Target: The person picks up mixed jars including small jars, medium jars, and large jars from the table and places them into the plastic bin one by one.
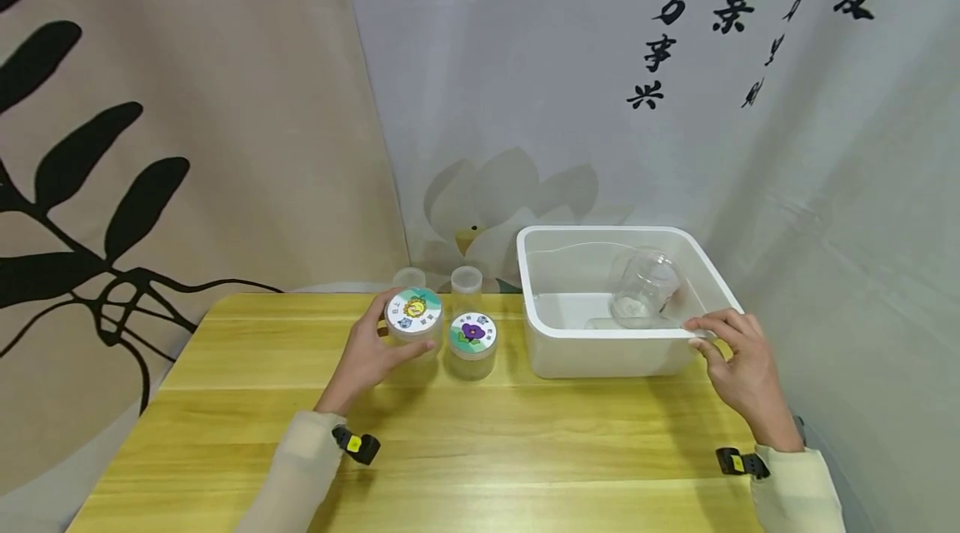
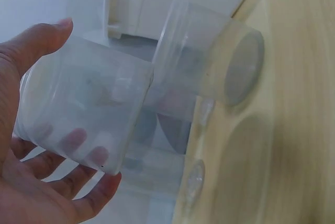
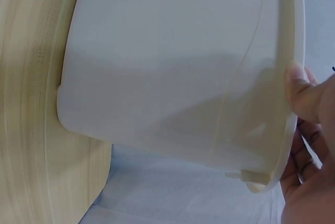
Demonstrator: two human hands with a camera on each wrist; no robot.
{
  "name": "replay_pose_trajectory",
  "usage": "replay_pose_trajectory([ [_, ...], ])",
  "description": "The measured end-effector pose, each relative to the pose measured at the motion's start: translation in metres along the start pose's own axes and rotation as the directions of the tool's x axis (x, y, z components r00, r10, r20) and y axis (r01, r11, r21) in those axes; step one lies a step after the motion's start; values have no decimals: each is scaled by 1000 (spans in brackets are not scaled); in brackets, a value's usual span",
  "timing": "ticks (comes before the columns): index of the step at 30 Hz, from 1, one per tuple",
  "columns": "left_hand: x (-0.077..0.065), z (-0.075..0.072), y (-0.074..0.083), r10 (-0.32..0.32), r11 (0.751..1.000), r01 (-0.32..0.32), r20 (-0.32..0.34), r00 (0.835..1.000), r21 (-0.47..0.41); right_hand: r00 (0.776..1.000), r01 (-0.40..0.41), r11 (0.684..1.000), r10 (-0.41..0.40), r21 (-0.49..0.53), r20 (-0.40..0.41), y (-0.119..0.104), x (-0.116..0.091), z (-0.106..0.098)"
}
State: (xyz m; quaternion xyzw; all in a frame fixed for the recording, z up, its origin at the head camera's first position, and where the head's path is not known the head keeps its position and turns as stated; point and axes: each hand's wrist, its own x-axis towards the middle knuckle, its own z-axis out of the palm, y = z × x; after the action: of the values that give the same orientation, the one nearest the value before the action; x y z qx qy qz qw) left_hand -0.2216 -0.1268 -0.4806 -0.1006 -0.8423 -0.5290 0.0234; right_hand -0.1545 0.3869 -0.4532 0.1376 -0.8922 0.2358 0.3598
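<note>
My left hand [image 1: 369,356] grips a clear plastic jar [image 1: 414,313] with a flower picture on its lid, thumb on one side and fingers curled round the other. In the left wrist view the held jar [image 2: 94,103] is tilted. Close beside it stands a second clear jar [image 1: 472,341] with a purple flower on its lid. My right hand [image 1: 741,358] pinches the rim of a white plastic bin [image 1: 600,360] near its front right corner. The right wrist view shows the thumb on the outside of the bin wall [image 3: 172,77]. Inside the bin lies a clear jar [image 1: 641,291] on its side.
Two smaller clear containers stand behind the jars: one on the right [image 1: 467,281] and one on the left [image 1: 408,277], partly hidden. The wooden table [image 1: 510,458] ends at a printed curtain [image 1: 525,83] along the back.
</note>
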Motion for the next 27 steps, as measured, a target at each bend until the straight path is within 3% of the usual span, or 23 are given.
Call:
replay_pose_trajectory([
  [15,10,-2,20,68,997,-69,-29,997,-24,1000,-2,1000,1,-6,-6,-3,0,1],
  [22,16,1,30,69,997,-70,-25,997,-38,1000,5,1000,-5,2,-4,-2,-1,1],
  [27,23,4,41,113,992,-115,-30,993,-46,1000,3,1000,-3,-5,-3,-1,-1,1],
])
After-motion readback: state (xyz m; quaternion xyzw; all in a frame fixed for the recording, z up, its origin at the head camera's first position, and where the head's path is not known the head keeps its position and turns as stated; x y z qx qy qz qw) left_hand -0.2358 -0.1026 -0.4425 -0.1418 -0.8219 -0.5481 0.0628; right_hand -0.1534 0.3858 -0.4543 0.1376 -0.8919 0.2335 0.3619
